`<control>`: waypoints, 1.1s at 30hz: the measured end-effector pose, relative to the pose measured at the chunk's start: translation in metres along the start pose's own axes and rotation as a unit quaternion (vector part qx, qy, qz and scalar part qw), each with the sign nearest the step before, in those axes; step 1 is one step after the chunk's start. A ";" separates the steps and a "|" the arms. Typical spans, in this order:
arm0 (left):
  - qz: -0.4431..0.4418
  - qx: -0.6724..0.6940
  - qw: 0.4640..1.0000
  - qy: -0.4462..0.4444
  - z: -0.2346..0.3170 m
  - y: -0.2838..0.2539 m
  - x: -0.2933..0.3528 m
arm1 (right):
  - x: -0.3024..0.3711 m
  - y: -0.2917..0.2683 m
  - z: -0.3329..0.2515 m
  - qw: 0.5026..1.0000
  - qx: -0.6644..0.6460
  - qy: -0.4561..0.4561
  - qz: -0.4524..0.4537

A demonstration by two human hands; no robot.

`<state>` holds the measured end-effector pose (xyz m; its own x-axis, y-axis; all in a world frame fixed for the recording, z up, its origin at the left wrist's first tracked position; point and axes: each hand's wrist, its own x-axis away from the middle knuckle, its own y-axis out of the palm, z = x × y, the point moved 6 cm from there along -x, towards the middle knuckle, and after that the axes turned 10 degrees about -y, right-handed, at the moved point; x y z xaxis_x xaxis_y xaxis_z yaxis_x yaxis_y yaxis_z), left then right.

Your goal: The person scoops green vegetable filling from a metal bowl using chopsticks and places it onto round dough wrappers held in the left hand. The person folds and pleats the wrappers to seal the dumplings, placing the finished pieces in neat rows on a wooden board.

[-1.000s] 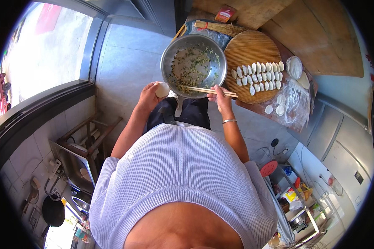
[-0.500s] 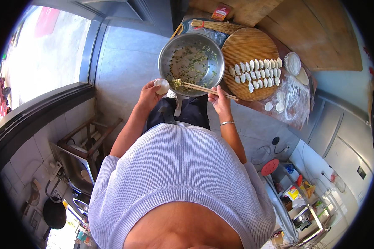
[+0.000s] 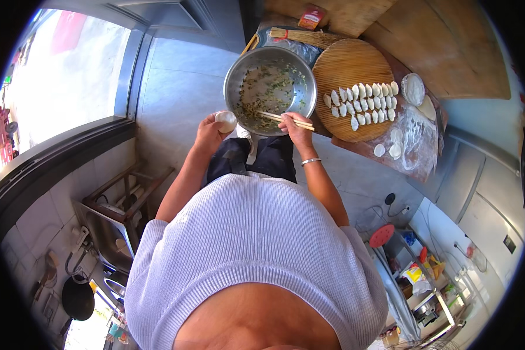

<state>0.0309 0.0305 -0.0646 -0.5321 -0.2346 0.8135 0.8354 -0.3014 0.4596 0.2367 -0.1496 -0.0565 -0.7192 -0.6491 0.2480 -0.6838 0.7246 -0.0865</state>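
My left hand (image 3: 212,131) pinches a round, pale dumpling wrapper (image 3: 226,121) beside the left rim of a large steel bowl. Green chopped filling lies scattered over the bottom of that steel bowl (image 3: 307,100). Fingers of my right hand (image 3: 296,129) grip a pair of wooden chopsticks (image 3: 279,118), whose tips reach into the filling at the bowl's lower left. To the right, rows of folded dumplings (image 3: 364,105) rest on a round slatted board (image 3: 350,61).
On the floury table right of the board lie several loose wrappers (image 3: 396,143) and a white round dish (image 3: 412,89). A straw bundle (image 3: 309,37) and a red packet (image 3: 311,16) sit behind. A wooden-framed stand (image 3: 119,201) is at the left.
My right hand has moved left and slightly down with the chopsticks. The clump of filling at their tips no longer shows there. The left hand keeps the wrapper in nearly the same place.
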 end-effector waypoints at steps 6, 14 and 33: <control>0.014 0.020 1.000 -0.002 -0.002 -0.004 0.003 | -0.006 -0.006 0.016 0.989 -0.108 0.100 -0.005; 0.015 0.002 1.000 -0.009 0.000 0.000 -0.001 | 0.002 -0.025 0.027 0.956 -0.231 0.175 0.039; 0.014 0.032 0.999 -0.001 0.002 -0.001 -0.002 | -0.016 -0.012 0.013 0.984 -0.139 0.081 0.077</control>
<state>0.0318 0.0333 -0.0662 -0.5089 -0.2401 0.8266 0.8566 -0.2359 0.4589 0.2548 -0.1506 -0.0723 -0.7673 -0.4970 0.4052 -0.4915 0.8617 0.1261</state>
